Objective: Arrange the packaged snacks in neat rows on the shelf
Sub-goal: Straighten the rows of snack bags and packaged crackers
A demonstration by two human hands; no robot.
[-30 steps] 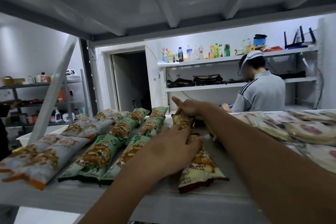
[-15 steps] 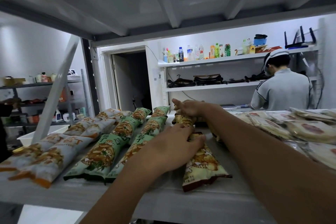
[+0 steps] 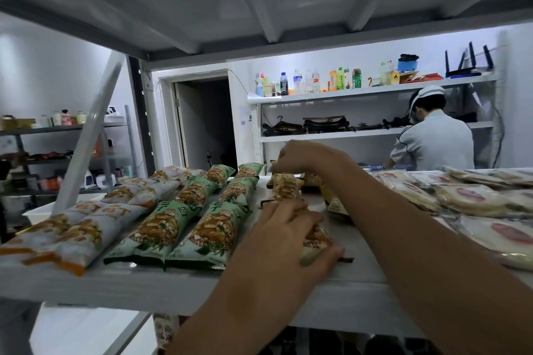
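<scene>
White shelf (image 3: 173, 288) across the lower frame, left hand (image 3: 284, 235) at centre — fingers (image 3: 326, 256) curled over the near yellow snack pack (image 3: 317, 241), right hand (image 3: 302, 157) farther back pinching the far yellow pack (image 3: 284, 184) (its end lifted), green packs (image 3: 187, 225) rowed left of centre.

Beside the mint-green snack packs (image 3: 184, 228) with golden-brown biscuit pictures, on the pale grey shelf (image 3: 121, 285), lie white packs (image 3: 72, 233) with orange ends. On the green packs' other side are cream-yellow packs (image 3: 284, 186), then translucent packs (image 3: 473, 199) with pink-red patches.
</scene>
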